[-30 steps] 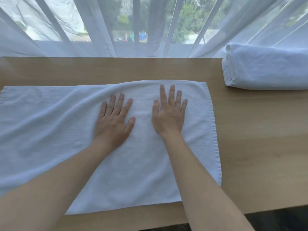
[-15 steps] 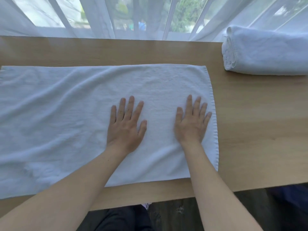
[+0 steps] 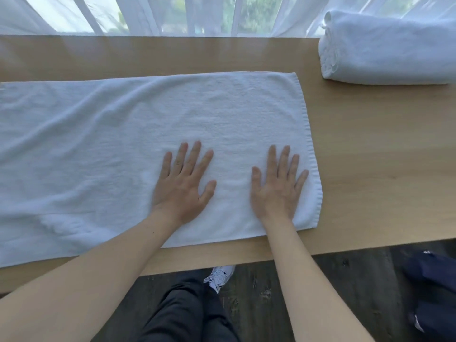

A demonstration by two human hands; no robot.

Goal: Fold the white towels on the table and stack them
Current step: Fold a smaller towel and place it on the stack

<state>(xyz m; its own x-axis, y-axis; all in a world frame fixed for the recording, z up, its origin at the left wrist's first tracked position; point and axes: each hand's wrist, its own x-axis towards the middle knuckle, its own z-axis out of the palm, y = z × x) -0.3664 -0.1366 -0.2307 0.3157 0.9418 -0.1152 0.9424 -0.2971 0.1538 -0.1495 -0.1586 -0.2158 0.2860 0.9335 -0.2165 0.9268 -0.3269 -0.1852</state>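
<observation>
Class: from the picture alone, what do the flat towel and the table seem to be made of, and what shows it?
Towel: looks like white cotton terry; matte nubbly pile, soft creases, stitched hem. Table: pale wood or wood-look laminate; faint grain, smooth satin sheen near the window.

Spread towel (image 3: 118, 134): plain white, bluish in the shade at left
Folded towels (image 3: 389, 50): white, unpatterned
Table (image 3: 380, 156): light tan wood, faint grain
Curtain (image 3: 153, 13): sheer white, green showing through
Floor (image 3: 333, 287): dark grey-brown planks
Trousers (image 3: 182, 314): black
Shoe (image 3: 219, 276): white
Bundle at right (image 3: 434, 282): navy blue
</observation>
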